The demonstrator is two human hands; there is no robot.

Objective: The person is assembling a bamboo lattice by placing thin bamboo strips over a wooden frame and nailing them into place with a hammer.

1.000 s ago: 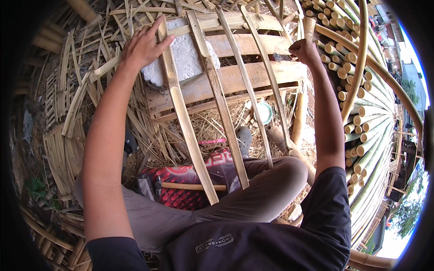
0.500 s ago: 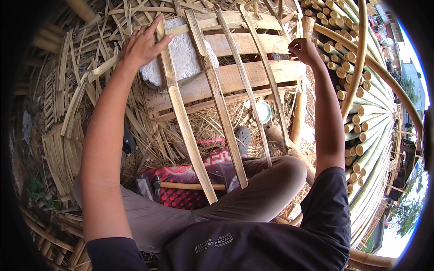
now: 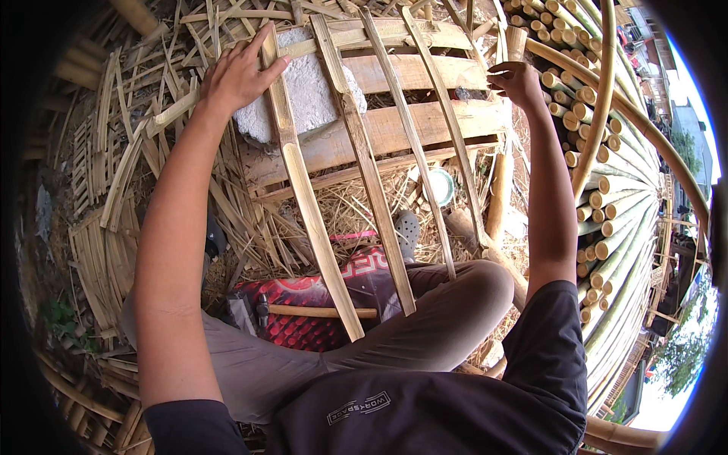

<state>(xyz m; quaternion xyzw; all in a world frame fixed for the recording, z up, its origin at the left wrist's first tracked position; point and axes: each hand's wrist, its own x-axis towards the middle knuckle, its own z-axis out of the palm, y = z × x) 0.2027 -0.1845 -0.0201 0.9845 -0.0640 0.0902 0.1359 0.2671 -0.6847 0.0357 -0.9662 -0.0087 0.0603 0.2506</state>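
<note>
Bamboo strips (image 3: 315, 220), four in a row, reach from over the wooden bench (image 3: 483, 120) toward the person's lap, their long axis running away from the body and their far ends leaning left. At left, the left hand (image 3: 239, 76) rests on the far part of the first strip, its grip spread, the thumb against the strip. This strip is pale tan and hollowed along its length, with a joint partway down; those farther right look slimmer. Under the first two lies a rough white block (image 3: 311, 106). Nearer the body, a hammer (image 3: 322, 312) lies crosswise on a red and black sheet (image 3: 299, 334) bearing large pale lettering. A small lettered label (image 3: 359, 407) marks the dark shirt (image 3: 440, 402). At right, the right hand (image 3: 519, 85) has bent fingers; whether its grip pinches anything, I cannot tell. Farther right are stacked bamboo poles (image 3: 614, 227).
</note>
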